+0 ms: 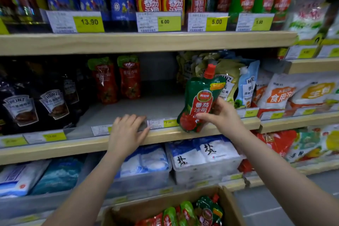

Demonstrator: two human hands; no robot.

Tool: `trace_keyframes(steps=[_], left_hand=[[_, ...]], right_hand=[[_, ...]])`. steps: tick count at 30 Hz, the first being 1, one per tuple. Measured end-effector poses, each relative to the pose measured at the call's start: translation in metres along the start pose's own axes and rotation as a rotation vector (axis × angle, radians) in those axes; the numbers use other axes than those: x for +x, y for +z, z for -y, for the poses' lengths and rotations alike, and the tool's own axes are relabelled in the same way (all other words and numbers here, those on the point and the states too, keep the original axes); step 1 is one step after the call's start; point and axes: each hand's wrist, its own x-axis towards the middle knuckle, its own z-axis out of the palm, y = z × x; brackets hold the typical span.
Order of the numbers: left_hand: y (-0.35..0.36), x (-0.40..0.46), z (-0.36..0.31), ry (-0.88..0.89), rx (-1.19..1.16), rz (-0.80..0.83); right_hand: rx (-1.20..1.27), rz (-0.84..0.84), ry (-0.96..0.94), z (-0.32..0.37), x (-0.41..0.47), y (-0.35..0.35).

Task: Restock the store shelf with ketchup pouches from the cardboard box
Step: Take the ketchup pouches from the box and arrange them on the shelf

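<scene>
right hand (pixel 222 115) pinches ketchup pouch (pixel 199 101) low, right | left hand (pixel 126 130) fingers together, flat on shelf edge (pixel 229 124) | pouch soft, floppy, likely slick: support base

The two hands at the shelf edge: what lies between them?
In the head view, only a price tag on the wooden shelf edge lies between the left hand and the right hand, which holds the ketchup pouch.

Salt bags (pixel 207 150), Heinz btls (pixel 53 104)

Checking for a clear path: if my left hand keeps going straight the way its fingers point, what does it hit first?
Probably nothing soon: the left hand points over bare grey shelf; two red ketchup pouches stand further back, slightly left.
</scene>
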Motion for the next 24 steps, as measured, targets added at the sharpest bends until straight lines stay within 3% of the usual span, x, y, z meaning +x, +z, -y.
trace_keyframes(steps=[7,19,24], left_hand=[[0.007,-0.004,-0.001,0.004,0.066,-0.05],[0.009,-0.006,-0.001,0.039,0.126,-0.048],[0.007,-0.006,-0.002,0.027,0.12,-0.028]], right_hand=[[-0.117,0.011,-0.074,0.005,0.063,0.012],[-0.074,0.01,0.104,-0.043,0.092,0.031],[-0.326,-0.13,0.137,-0.04,0.077,0.04]])
